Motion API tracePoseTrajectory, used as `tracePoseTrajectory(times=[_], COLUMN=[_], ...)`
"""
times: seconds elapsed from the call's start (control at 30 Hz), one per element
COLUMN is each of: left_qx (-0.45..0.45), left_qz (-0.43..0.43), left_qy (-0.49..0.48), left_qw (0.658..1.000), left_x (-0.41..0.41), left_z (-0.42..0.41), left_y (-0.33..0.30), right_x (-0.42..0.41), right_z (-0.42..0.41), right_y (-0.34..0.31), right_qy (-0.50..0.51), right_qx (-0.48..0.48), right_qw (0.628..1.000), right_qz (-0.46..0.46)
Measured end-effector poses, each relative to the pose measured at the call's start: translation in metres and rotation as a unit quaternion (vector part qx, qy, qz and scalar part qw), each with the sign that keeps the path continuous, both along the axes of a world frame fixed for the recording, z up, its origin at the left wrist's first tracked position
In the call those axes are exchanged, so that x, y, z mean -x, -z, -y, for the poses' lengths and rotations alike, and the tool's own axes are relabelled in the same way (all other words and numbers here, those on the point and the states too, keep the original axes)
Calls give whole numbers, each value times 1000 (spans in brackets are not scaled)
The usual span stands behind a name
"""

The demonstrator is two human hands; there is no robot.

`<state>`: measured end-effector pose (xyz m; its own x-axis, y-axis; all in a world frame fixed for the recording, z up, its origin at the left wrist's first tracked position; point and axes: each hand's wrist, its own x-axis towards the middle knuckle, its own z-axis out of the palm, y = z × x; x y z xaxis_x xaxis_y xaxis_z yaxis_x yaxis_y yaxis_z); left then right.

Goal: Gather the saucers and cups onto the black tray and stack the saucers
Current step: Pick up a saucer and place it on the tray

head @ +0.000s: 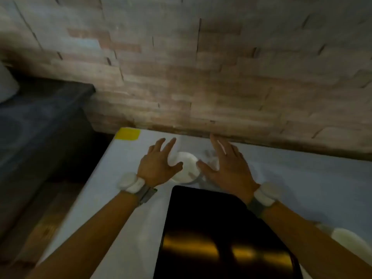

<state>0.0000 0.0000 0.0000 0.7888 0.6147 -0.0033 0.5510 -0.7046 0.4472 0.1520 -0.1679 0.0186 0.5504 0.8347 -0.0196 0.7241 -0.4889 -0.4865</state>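
A glossy black tray (221, 224) lies on the white table in front of me, with nothing on the part I can see. Just beyond its far edge sits a white saucer or cup (188, 168), blurred. My left hand (159, 168) hovers at its left side, fingers spread. My right hand (227, 166) is at its right side, fingers apart, thumb near the rim. Neither hand clearly grips it. More white crockery (213, 158) shows faintly behind my right thumb. Another white piece (346, 240) lies at the right edge, partly behind my right forearm.
The white table (112, 198) stands against a brick wall (201, 87). A yellow label (127, 134) marks its far left corner. To the left are a dark cabinet (40, 117) and the floor below the table's left edge.
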Motion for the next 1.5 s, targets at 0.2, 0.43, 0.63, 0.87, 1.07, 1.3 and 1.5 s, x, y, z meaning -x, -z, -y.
tracePoseTrajectory(times=[0.2, 0.43, 0.63, 0.87, 1.07, 1.3, 1.5], left_qx=[44, 126, 185, 193, 183, 184, 203], left_qz=[-38, -63, -80, -75, -62, -40, 19], left_qy=[-39, -54, -83, -137, -183, -214, -184], left_qw=[998, 989, 976, 969, 964, 958, 961], left_x=[-10, -30, -45, -54, -60, -55, -36], left_z=[-19, -39, -53, -55, -48, -52, -51], left_y=[43, 83, 104, 110, 106, 102, 99], right_x=[6, -3, -12, -19, -23, -22, -10], right_z=[-33, -63, -81, -92, -97, -99, -80], right_y=[58, 121, 152, 166, 168, 157, 144], right_qy=[30, 88, 124, 148, 161, 154, 131], right_qx=[19, 5, 11, 14, -4, -49, -62], right_qw=[999, 995, 983, 982, 978, 969, 979], right_qz=[-18, -52, -135, -116, -136, -186, -145])
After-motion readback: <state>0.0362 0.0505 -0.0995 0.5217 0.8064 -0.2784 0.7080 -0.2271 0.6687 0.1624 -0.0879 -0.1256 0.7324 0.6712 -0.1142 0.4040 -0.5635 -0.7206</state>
